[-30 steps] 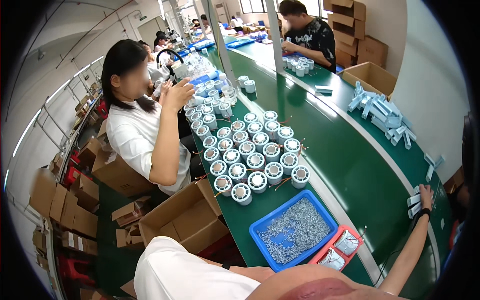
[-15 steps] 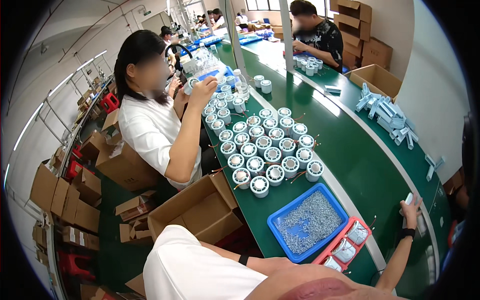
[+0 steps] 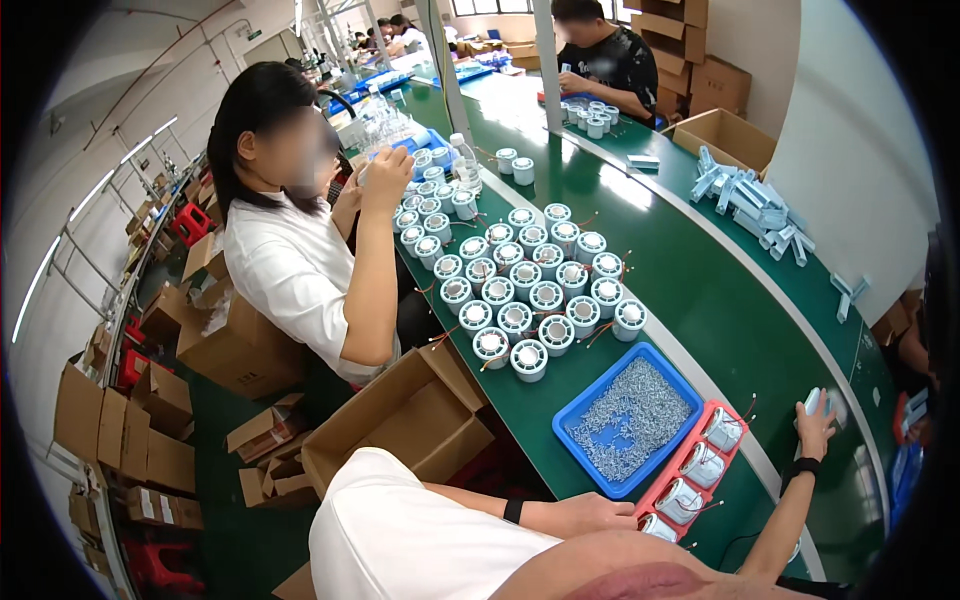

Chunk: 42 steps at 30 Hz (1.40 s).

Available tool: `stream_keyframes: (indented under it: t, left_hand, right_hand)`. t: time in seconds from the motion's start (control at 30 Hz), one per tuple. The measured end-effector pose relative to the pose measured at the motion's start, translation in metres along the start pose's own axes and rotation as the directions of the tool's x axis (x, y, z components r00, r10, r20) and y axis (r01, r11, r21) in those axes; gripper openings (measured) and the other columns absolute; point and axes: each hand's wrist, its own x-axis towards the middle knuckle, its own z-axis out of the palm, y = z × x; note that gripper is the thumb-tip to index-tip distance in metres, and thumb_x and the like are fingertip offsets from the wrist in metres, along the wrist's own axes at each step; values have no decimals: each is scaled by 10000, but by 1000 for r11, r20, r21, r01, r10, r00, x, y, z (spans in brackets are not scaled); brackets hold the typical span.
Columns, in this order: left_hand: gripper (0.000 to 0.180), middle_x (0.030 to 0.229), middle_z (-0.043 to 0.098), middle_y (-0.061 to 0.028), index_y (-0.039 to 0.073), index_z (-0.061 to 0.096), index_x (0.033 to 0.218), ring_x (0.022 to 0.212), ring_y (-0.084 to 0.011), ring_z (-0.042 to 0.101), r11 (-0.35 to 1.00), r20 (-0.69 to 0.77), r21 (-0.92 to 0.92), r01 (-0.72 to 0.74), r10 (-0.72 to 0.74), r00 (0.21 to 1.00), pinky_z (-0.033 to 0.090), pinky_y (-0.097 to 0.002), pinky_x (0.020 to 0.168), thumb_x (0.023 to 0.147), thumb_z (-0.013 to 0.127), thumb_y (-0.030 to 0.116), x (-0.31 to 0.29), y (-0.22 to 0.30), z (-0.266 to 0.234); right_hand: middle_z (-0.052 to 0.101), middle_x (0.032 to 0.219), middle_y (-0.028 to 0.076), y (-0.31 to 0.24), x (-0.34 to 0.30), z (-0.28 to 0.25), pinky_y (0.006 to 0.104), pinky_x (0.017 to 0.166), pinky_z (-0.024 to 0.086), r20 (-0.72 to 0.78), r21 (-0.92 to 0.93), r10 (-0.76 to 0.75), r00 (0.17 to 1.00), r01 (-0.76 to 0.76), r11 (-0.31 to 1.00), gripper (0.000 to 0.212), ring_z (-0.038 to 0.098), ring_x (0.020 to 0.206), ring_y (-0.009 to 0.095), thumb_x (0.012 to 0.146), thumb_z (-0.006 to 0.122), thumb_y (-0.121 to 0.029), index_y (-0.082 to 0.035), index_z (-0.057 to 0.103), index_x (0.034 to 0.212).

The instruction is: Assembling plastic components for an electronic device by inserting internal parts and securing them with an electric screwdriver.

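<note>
My left hand (image 3: 592, 514), with a dark band on the wrist, is at the near-left edge of a red tray (image 3: 668, 488). Its fingers look closed on that edge, though their tips are partly hidden. In the tray lie several white cylindrical motors (image 3: 703, 464) with thin wires. Far to the right, my right hand (image 3: 816, 432) reaches over the green belt beside a metal rail and grips a small pale piece (image 3: 812, 402), whose kind I cannot make out. A blue tray (image 3: 566, 436) of small metal screws (image 3: 640, 405) adjoins the red tray.
Rows of white round motor units (image 3: 545, 295) with loose wires cover the bench's left. Pale blue brackets (image 3: 755, 212) are piled at far right. A co-worker in white (image 3: 290, 240) handles a part at left; another person (image 3: 610, 70) works farther back. An open cardboard box (image 3: 390, 420) stands beside me.
The whole view has shifted slightly. My left hand has come more into sight at the red tray, where another motor now shows. My right hand still holds the pale piece.
</note>
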Motion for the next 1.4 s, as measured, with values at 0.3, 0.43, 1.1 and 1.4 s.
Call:
stream_keyframes:
  t: [0.3, 0.43, 1.1, 1.4]
  left_hand:
    - [349, 939, 507, -96, 71, 558, 974, 767, -275, 601, 996, -96, 89, -12, 20, 995, 471, -389, 577, 870, 752, 342, -17, 3, -8]
    - [340, 926, 492, -90, 76, 553, 945, 775, -265, 587, 996, -96, 94, -6, 15, 995, 463, -388, 565, 853, 763, 327, -19, 5, -10]
    - [300, 904, 558, -113, 44, 622, 1040, 761, -254, 591, 918, 23, -395, 45, -39, 999, 468, -365, 606, 850, 766, 224, -11, 10, -44]
    - [341, 1016, 592, -161, 4, 625, 1204, 792, -306, 607, 988, -385, 12, 152, -135, 913, 512, -374, 704, 872, 694, 46, 88, 27, -64]
  right_hand:
    - [331, 1505, 173, -32, -49, 0, 600, 1007, 442, 40, -9, -86, 996, 86, 996, 837, 417, 1307, 499, 783, 631, -386, -376, 287, 1546]
    - [353, 1483, 183, -40, -67, -19, 570, 1009, 457, 114, 55, -93, 989, 87, 995, 844, 453, 1275, 489, 760, 647, -366, -341, 320, 1537]
    - [513, 1407, 258, -7, -250, -44, 413, 1090, 401, 204, 249, 31, 978, -82, 965, 621, 511, 1290, 400, 907, 563, -181, -138, 377, 1498]
    - [672, 1156, 80, -16, -267, -105, 289, 961, 443, -192, 859, -139, 972, 235, 455, 345, 601, 1032, 157, 1073, 476, -270, -39, 595, 1300]
